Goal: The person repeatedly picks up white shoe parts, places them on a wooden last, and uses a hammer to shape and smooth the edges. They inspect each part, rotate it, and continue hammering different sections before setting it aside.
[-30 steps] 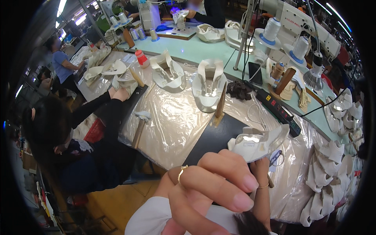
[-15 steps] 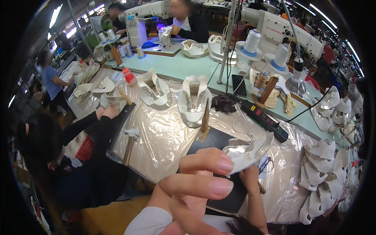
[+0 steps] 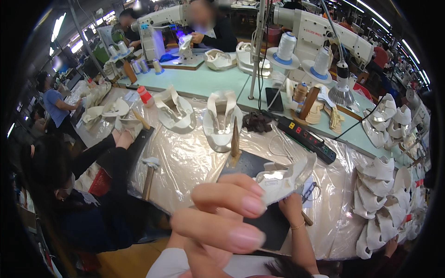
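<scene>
My left hand point(image 3: 218, 217) is raised very near the camera, large and blurred, two fingers stretched toward the right with nothing in them. Behind it my right hand point(image 3: 291, 207), with a thin bracelet at the wrist, grips a white shoe upper point(image 3: 288, 177) from below, over a dark work mat point(image 3: 259, 222). The mat lies on the plastic-covered table point(image 3: 194, 162). A pointed tool with a wooden handle point(image 3: 235, 139) stands upright at the mat's far edge. My left hand hides part of the mat.
More white shoe uppers point(image 3: 221, 118) lie mid-table and several are stacked at the right edge point(image 3: 378, 204). A hammer point(image 3: 149, 173), a black power strip point(image 3: 307, 139) and a sewing machine point(image 3: 324, 32) are about. A co-worker in dark sleeves point(image 3: 111, 157) works at the left.
My left hand's fingers have moved up and toward the middle of the view. The right hand keeps the shoe upper, now tilted more to the right. The view has shifted slightly.
</scene>
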`<move>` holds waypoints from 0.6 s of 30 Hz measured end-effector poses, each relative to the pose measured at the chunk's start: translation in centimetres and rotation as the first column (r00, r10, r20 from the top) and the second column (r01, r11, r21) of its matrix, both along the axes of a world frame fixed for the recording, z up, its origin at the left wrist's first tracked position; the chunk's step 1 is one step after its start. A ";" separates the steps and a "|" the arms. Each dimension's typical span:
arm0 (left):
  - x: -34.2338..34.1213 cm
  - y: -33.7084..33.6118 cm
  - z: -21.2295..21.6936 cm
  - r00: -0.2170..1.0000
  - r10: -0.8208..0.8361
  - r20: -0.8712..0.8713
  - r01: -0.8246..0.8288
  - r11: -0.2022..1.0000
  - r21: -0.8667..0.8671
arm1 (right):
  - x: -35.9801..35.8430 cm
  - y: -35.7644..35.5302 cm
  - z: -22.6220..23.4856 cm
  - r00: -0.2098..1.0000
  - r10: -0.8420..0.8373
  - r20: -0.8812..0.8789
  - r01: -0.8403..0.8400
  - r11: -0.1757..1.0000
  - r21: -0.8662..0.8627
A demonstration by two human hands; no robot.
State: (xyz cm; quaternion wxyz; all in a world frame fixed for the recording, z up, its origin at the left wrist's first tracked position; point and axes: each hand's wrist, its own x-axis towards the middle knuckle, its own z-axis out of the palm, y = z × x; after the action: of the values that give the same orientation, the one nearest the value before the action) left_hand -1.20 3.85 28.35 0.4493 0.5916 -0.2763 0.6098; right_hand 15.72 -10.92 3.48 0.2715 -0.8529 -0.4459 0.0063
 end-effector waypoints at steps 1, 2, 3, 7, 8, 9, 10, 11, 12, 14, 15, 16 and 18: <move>0.3 0.1 0.1 0.998 -0.056 -0.003 0.056 0.998 -0.020 | 0.0 0.1 0.1 1.000 0.009 -0.013 -0.008 0.999 0.051; 0.4 0.2 0.0 0.996 -0.081 0.046 0.081 0.997 -0.005 | 0.0 0.2 0.2 1.000 0.006 0.001 -0.006 0.999 0.047; 1.4 0.7 -0.2 0.984 -0.119 0.134 0.116 0.993 0.035 | 0.0 0.2 0.3 1.000 0.004 0.011 -0.004 0.999 0.032; 0.6 0.6 -0.3 0.991 -0.049 -0.128 0.053 0.998 0.028 | 0.2 0.0 0.4 0.999 -0.020 -0.036 0.013 0.978 -0.210; 0.7 0.6 -0.2 0.988 -0.049 -0.147 0.059 0.996 0.060 | 0.2 0.0 0.4 1.000 0.008 -0.016 -0.010 0.994 -0.112; 0.5 0.2 -0.1 0.984 -0.137 -0.116 0.132 0.990 -0.046 | 0.2 -0.1 0.4 1.000 0.008 0.003 -0.008 0.997 -0.080; 0.7 -0.4 0.1 0.973 -0.220 -0.068 0.208 0.967 -0.148 | 0.2 -0.1 0.4 1.000 0.029 0.009 -0.028 0.997 -0.069; 0.4 -0.4 0.5 0.947 -0.317 -0.044 0.303 0.933 -0.196 | 0.2 -0.2 0.3 0.999 0.019 0.038 -0.015 0.994 -0.104; 0.3 -0.7 0.8 0.913 -0.408 -0.015 0.392 0.886 -0.250 | 0.2 -0.3 0.3 1.000 0.008 0.020 -0.006 0.995 -0.097; 0.6 -1.3 1.3 0.852 -0.519 0.069 0.505 0.781 -0.367 | 0.2 -0.3 0.2 1.000 -0.001 -0.021 -0.002 0.990 -0.139; 0.7 -1.5 1.6 0.830 -0.553 0.073 0.538 0.759 -0.366 | 0.2 -0.2 0.1 1.000 0.003 -0.027 -0.006 0.994 -0.109; 0.8 -1.6 1.8 0.811 -0.580 0.072 0.564 0.743 -0.360 | 0.1 -0.2 0.0 1.000 -0.004 -0.015 0.003 0.996 -0.095; 1.0 -1.7 2.0 0.779 -0.624 0.064 0.607 0.723 -0.330 | 0.1 0.0 -0.3 1.000 -0.025 0.000 0.025 0.996 -0.081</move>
State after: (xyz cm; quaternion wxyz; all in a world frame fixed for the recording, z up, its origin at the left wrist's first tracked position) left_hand -0.16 2.15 30.36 0.7259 0.3974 -0.3384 0.4480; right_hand 15.85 -10.97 3.17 0.2369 -0.8687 -0.4345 0.0217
